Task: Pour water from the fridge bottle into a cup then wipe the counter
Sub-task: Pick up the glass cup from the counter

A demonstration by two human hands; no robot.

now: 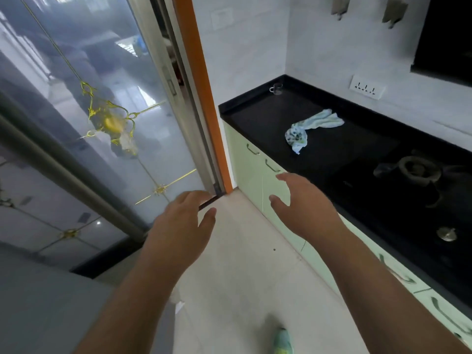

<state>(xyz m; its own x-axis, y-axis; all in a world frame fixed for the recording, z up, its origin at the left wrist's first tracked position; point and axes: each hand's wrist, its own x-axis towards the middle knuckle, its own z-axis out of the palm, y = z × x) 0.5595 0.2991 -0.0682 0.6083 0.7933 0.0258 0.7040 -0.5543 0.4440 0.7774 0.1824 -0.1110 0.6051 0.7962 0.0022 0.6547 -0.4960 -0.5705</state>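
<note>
A small clear glass cup stands in the far left corner of the black counter. A crumpled light-blue cloth lies on the counter's middle. My left hand and my right hand are stretched out over the floor in front of me, fingers relaxed and spread, holding nothing. Both are well short of the counter's objects. No bottle or fridge is in sight.
A glass sliding door with gold ornament and an orange frame fills the left. A gas hob with a burner sits on the counter's right part. Pale green cabinet drawers run below. A wall socket is behind.
</note>
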